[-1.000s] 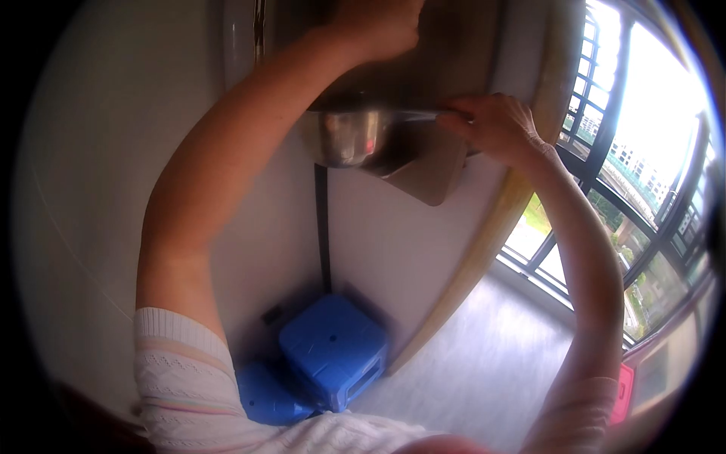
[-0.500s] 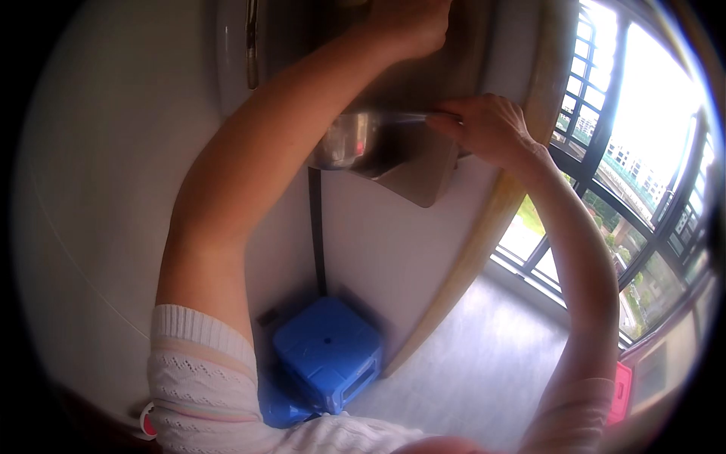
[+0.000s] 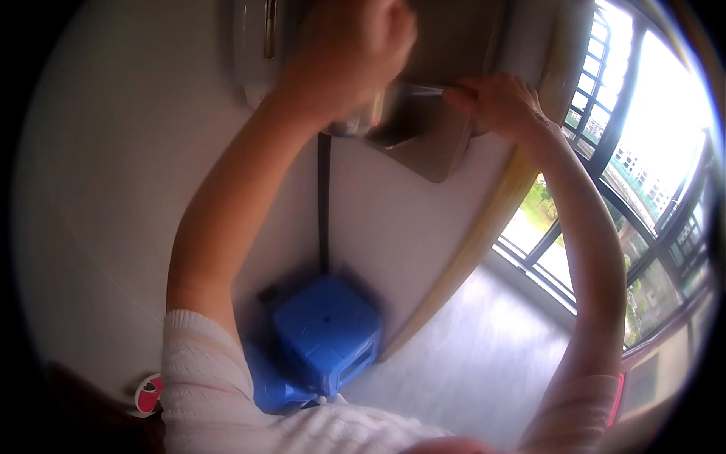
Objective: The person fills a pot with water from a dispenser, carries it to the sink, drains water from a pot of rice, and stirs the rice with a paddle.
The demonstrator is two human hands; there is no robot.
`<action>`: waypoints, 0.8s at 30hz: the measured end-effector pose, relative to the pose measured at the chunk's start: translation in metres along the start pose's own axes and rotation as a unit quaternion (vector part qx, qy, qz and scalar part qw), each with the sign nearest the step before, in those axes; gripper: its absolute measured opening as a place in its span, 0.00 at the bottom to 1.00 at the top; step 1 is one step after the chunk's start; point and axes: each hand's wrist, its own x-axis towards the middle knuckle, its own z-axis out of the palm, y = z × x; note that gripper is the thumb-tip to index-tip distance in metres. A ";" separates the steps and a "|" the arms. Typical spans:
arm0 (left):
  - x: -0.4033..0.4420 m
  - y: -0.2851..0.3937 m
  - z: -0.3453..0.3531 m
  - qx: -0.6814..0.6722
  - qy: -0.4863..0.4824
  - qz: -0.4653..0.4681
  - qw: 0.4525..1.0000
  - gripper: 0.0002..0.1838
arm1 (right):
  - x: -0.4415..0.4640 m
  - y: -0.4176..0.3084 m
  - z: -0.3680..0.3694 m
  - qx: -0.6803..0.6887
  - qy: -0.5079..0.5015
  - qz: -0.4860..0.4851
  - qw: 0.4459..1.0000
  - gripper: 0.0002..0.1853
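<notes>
My left hand (image 3: 355, 60) is high in the view, blurred and curled like a fist; what it may hold is hidden. Below it shows part of a shiny, rounded metal pot (image 3: 352, 125), mostly covered by my left wrist. A thin bright edge leads from the pot toward my right hand (image 3: 499, 104), whose fingers and thumb are closed on it. Beneath my right hand, a flat brownish-grey panel with a rounded corner (image 3: 431, 160) juts out against the wall.
A blue plastic stool (image 3: 327, 321) stands in the corner below. Wood-coloured trim (image 3: 469, 280) runs along the wall edge at right, beside a dark-framed window (image 3: 605, 166). A metal bar handle (image 3: 269, 30) is upper left. A red and white object (image 3: 148, 394) lies lower left.
My left hand has come down and left, now covering much of the metal pot. My right hand keeps its grip. The whole view has shifted slightly.
</notes>
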 end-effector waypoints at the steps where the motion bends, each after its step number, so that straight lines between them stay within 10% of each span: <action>1: -0.034 -0.004 -0.007 -0.092 0.011 -0.018 0.996 0.22 | 0.002 -0.004 0.001 -0.008 0.005 -0.004 1.000 0.23; 14: -0.464 -0.020 -0.037 0.033 -0.237 -0.428 0.871 0.12 | 0.016 -0.001 -0.006 -0.060 0.022 -0.069 0.996 0.22; 24: -0.531 -0.019 -0.053 0.039 -0.354 -0.564 0.745 0.14 | 0.051 0.023 -0.010 0.014 0.020 -0.166 0.986 0.19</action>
